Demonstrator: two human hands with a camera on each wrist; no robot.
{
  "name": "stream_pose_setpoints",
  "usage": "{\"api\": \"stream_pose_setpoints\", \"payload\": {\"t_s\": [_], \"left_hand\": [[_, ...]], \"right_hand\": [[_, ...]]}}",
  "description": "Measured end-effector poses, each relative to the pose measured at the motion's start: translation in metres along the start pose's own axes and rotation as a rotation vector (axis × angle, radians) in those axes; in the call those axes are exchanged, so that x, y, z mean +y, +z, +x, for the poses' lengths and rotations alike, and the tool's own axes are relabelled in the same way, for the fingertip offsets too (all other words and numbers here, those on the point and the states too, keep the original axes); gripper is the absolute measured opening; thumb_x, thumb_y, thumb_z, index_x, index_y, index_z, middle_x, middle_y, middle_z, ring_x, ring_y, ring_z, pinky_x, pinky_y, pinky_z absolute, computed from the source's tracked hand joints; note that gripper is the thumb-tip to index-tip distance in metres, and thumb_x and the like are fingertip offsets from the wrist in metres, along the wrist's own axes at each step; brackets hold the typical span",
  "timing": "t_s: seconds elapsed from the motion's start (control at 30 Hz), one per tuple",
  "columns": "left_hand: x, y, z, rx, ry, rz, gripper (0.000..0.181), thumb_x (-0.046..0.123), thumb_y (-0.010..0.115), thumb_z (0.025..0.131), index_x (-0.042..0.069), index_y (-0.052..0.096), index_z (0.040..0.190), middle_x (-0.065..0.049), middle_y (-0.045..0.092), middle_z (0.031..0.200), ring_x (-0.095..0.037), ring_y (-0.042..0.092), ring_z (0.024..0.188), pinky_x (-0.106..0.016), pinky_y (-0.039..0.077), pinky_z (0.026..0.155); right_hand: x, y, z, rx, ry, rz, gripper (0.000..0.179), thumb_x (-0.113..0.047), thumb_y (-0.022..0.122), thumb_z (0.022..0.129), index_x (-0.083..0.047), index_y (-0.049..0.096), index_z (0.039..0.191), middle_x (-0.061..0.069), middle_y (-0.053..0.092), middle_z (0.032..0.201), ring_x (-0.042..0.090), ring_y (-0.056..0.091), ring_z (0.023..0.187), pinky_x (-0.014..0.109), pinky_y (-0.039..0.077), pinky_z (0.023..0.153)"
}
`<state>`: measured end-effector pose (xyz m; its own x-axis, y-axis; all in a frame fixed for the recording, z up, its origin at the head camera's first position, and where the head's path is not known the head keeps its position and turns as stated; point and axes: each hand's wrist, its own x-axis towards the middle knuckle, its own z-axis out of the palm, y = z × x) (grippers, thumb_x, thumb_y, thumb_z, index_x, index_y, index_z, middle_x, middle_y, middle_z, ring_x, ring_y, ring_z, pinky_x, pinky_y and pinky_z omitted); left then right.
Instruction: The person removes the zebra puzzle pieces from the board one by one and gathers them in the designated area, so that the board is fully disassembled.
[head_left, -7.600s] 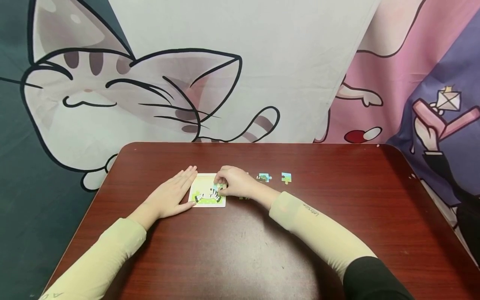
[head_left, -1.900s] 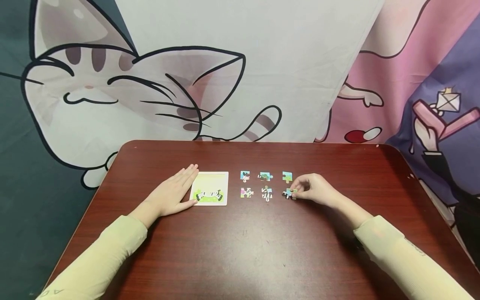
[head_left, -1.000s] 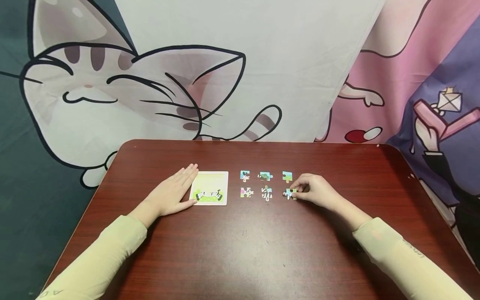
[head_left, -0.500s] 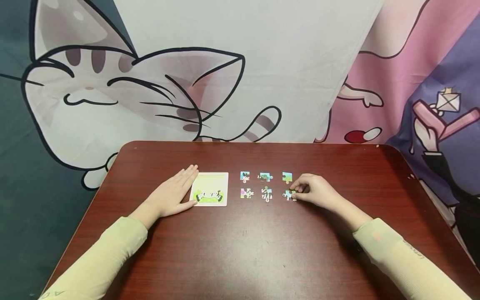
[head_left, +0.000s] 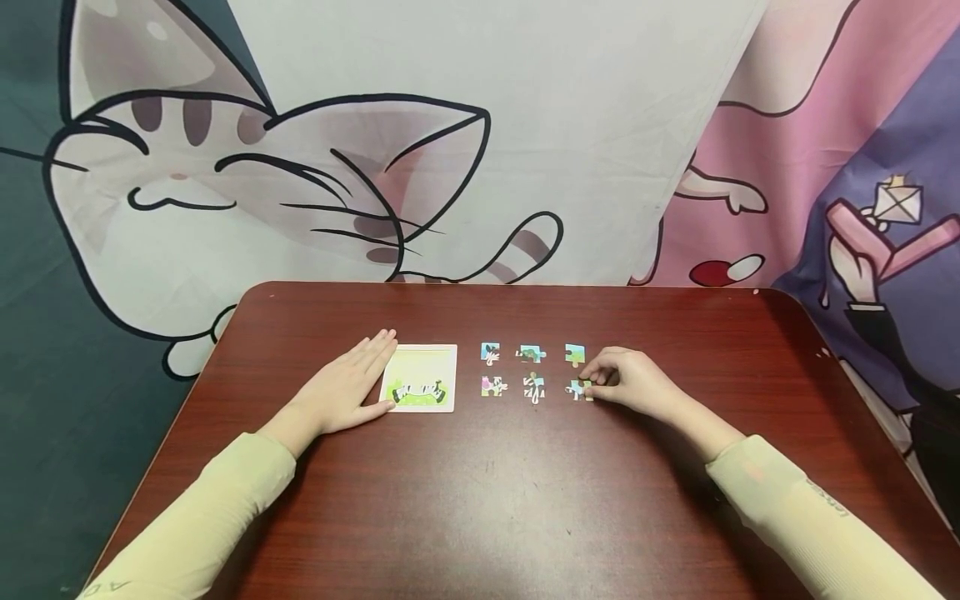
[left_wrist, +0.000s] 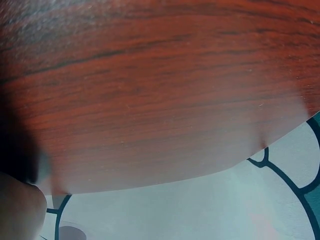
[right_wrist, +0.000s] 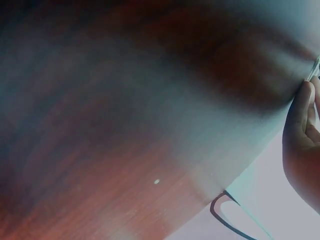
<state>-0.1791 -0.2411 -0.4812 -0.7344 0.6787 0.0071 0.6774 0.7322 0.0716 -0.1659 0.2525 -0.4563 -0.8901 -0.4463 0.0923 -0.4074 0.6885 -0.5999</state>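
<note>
"Across the background, what is hung?"

"A printed cloth [head_left: 592, 192], on which a smiling grey-and-white cat is drawn, with teal at the left and pink and purple at the right. In front of it is set a wide red-brown bench [head_left: 495, 500]."

"And over the bench, what is held out?"

"Two arms in pale yellow-green sleeves [head_left: 195, 508]. The left hand [head_left: 337, 393] is laid flat, its fingers straight and close together, its thumb spread away from them. The right hand [head_left: 633, 379] is held farther right, its fingers bent into a pinch."

"Where is the board placed?"

"The pale square board [head_left: 427, 365], edged in white and printed with green and striped shapes along its lower part, is laid on the bench; its left side is partly covered by the left hand."

"And the smallest things?"

"Right of the board, six jigsaw pieces [head_left: 531, 354] are spaced apart in two rows of three. The near right piece [head_left: 577, 389] is clamped at its right edge by the right hand's fingers and thumb. Whether it is lifted cannot be told."
</note>
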Motion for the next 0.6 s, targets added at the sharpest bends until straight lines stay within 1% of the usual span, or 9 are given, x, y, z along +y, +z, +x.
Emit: {"api": "stream_pose_setpoints", "payload": {"t_s": [0.13, 0.33, 0.53, 0.6], "left_hand": [[0.0, 0.0, 0.0, 0.004, 0.002, 0.003, 0.096, 0.053, 0.061, 0.101, -0.006, 0.023, 0.166, -0.022, 0.019, 0.177, -0.035, 0.021, 0.165, -0.052, 0.025, 0.134], [0.001, 0.0, 0.001, 0.012, 0.006, 0.006, 0.096, 0.054, 0.062, 0.1, -0.006, 0.024, 0.166, -0.022, 0.021, 0.176, -0.035, 0.022, 0.165, -0.051, 0.026, 0.134], [0.001, -0.001, 0.001, 0.001, 0.004, 0.011, 0.096, 0.054, 0.061, 0.1, -0.006, 0.024, 0.166, -0.022, 0.02, 0.176, -0.035, 0.022, 0.165, -0.051, 0.026, 0.134], [0.0, -0.002, 0.001, -0.005, 0.002, 0.011, 0.096, 0.054, 0.061, 0.1, -0.006, 0.024, 0.166, -0.022, 0.02, 0.177, -0.035, 0.022, 0.165, -0.051, 0.026, 0.134]], "right_hand": [[0.001, -0.003, 0.0, -0.005, 0.009, 0.003, 0.015, -0.006, 0.088, 0.085, -0.01, 0.081, 0.098, -0.001, 0.073, 0.088, 0.005, 0.066, 0.079, 0.022, 0.061, 0.071], [-0.002, -0.006, 0.002, 0.021, -0.024, 0.039, 0.016, -0.004, 0.085, 0.087, -0.009, 0.081, 0.102, -0.002, 0.076, 0.09, 0.004, 0.067, 0.079, 0.022, 0.059, 0.072], [-0.016, -0.005, 0.009, 0.003, -0.053, 0.052, 0.014, -0.005, 0.083, 0.09, -0.01, 0.081, 0.103, -0.004, 0.075, 0.088, 0.003, 0.065, 0.079, 0.024, 0.058, 0.072], [-0.022, -0.004, 0.012, -0.017, -0.066, 0.071, 0.013, -0.004, 0.082, 0.09, -0.009, 0.081, 0.103, -0.004, 0.075, 0.087, 0.003, 0.065, 0.075, 0.024, 0.059, 0.071]]}}
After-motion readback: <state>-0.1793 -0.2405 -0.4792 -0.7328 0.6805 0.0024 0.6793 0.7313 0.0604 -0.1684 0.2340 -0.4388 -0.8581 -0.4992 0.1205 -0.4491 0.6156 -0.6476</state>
